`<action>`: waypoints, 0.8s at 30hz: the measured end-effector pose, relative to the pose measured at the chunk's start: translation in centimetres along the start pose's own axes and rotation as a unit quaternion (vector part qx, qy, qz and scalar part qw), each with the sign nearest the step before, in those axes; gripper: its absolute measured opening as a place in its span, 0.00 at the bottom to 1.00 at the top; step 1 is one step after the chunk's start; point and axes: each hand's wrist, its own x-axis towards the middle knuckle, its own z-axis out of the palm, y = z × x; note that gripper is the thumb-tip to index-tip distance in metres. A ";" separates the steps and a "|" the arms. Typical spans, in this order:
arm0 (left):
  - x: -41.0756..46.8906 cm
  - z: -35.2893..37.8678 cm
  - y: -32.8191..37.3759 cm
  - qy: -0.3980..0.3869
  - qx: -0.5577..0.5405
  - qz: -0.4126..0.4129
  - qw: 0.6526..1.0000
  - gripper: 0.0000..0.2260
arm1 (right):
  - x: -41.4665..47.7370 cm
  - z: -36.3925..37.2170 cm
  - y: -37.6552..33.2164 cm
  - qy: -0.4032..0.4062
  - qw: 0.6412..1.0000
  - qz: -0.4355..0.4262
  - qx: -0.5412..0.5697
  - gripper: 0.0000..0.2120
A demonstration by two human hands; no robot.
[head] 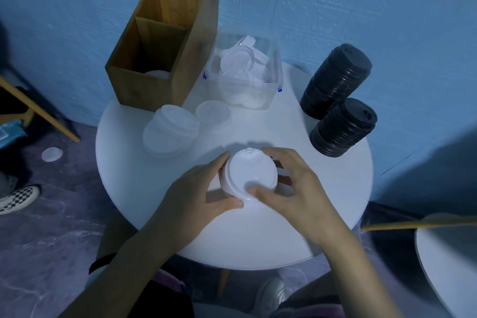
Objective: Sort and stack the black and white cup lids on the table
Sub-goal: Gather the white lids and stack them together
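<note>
Black lids [335, 80] look done: 2 stacks on desk [284, 134]. Our left grip [206, 190] & right grip [296, 188] pinch the white lid stack [249, 174]; tub [269, 95] lids left to sort.

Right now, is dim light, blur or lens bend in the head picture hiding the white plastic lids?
Head view: dim, bluish light; the white plastic lid stack gripped by left hand and right hand nearly blends into the round white table; soft shadow falls beyond the hands; frame edges bend and smear; black lid stacks read clearly.
</note>
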 end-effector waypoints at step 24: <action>-0.1 0.1 -0.5 0.004 0.015 0.013 1.000 0.37 | -0.4 -2.3 1.1 -0.076 0.970 0.069 0.220 0.33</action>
